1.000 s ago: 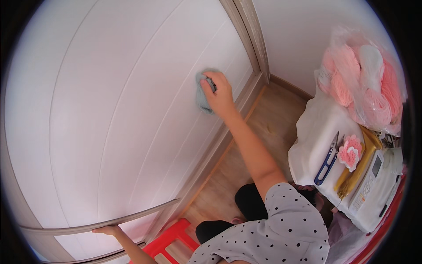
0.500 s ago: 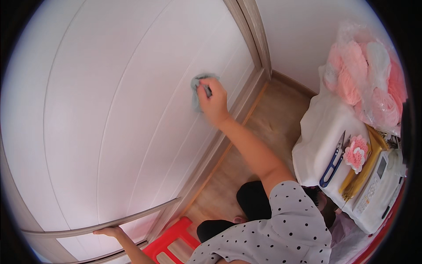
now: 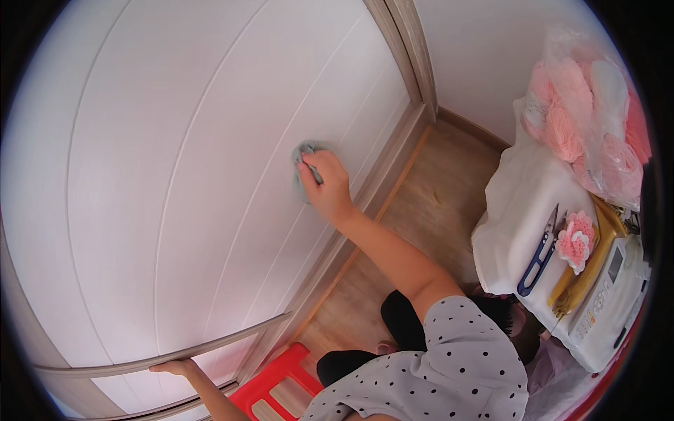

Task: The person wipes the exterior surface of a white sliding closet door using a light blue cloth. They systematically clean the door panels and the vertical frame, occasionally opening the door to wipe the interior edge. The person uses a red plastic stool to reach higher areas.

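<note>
A crumpled grey-green cloth (image 3: 303, 188) is bunched in my right hand (image 3: 328, 184), which presses it against a white grooved door panel (image 3: 210, 126). The fingers are closed around part of the cloth, and the rest spreads out under them. Low on the left, my left hand (image 3: 177, 367) grips the greyish wood-look rail (image 3: 232, 341) along the panel's lower edge. Its thumb side shows there, while the other fingers are mostly hidden.
A red plastic stool (image 3: 270, 384) stands close by my left forearm. To the right, a white-covered surface (image 3: 516, 210) bears blue-handled thread snips (image 3: 539, 256), a pink crocheted flower (image 3: 576, 241), a white device with keys (image 3: 604, 302) and bagged pink yarn (image 3: 562, 126).
My right hand has slid down and slightly left across the panel with the cloth. My left hand keeps its place on the rail.
</note>
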The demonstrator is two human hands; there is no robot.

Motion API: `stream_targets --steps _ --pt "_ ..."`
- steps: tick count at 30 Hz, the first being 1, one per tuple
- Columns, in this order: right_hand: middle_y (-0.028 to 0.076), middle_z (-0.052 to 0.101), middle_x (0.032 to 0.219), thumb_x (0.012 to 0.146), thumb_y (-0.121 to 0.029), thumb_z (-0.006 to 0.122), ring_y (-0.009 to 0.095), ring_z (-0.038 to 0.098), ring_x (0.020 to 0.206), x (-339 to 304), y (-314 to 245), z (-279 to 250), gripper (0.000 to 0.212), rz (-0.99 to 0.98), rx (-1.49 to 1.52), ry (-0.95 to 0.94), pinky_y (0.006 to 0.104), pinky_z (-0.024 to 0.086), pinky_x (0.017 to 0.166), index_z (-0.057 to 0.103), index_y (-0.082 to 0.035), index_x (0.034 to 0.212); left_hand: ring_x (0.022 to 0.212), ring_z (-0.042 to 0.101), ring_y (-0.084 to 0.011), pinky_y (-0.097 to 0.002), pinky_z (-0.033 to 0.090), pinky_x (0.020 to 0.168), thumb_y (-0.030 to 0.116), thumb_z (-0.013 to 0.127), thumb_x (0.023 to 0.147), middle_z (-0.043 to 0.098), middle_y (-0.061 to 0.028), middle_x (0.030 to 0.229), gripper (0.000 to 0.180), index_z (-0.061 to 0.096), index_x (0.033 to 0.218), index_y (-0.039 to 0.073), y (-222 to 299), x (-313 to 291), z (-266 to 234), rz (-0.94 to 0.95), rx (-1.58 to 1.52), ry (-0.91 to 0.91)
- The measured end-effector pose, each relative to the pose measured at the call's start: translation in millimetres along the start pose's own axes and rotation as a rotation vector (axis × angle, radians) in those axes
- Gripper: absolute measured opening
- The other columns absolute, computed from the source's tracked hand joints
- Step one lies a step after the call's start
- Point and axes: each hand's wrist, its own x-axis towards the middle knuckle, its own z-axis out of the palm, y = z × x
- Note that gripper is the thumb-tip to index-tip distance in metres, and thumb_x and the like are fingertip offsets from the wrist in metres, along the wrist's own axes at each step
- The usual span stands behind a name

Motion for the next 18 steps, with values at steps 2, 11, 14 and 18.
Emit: stream_targets --steps 2,11,14,18 --pt "0.016 0.058 0.077 0.079 -0.007 0.06 0.028 0.058 0.07 15.4 16.0 -0.7 0.011 -0.057 -0.065 0.088 0.0347 0.047 0.066 0.059 -0.001 0.088 0.129 0.024 -0.0313 -0.0417 0.024 0.107 0.066 0.018 0.084 0.019 -0.0131 0.143 0.081 0.018 0.138 0.005 -0.7 3.3 -2.8 0.004 -0.007 -0.003" --pt "0.015 0.061 0.08 0.081 -0.011 0.058 0.026 0.059 0.072 94.1 28.9 -21.2 0.012 0.178 -0.148 0.297 0.0315 0.046 0.066 0.058 -0.001 0.087 0.13 0.021 -0.0326 -0.0428 0.022 0.108 0.066 0.016 0.084 0.016 -0.0148 0.144 0.083 0.016 0.138 0.004 -0.1 -0.7 4.7 0.007 -0.004 -0.015" --pt "0.014 0.061 0.081 0.081 -0.01 0.058 0.028 0.058 0.075 76.5 27.7 -7.9 0.012 -0.061 -0.115 0.241 0.032 0.046 0.068 0.059 -0.001 0.088 0.13 0.022 -0.0311 -0.0418 0.024 0.107 0.067 0.017 0.084 0.018 -0.0133 0.143 0.082 0.017 0.139 0.006 0.7 0.6 2.2 -0.022 0.0 0.002" --pt "0.015 0.061 0.082 0.079 -0.009 0.059 0.032 0.057 0.076 157.3 45.6 -16.6 0.011 -0.154 -0.143 0.38 0.0349 0.046 0.069 0.061 -0.001 0.087 0.129 0.024 -0.0314 -0.042 0.025 0.107 0.068 0.018 0.083 0.019 -0.0132 0.143 0.082 0.019 0.138 0.006 -8.2 10.7 -8.9 -0.004 0.003 0.002"
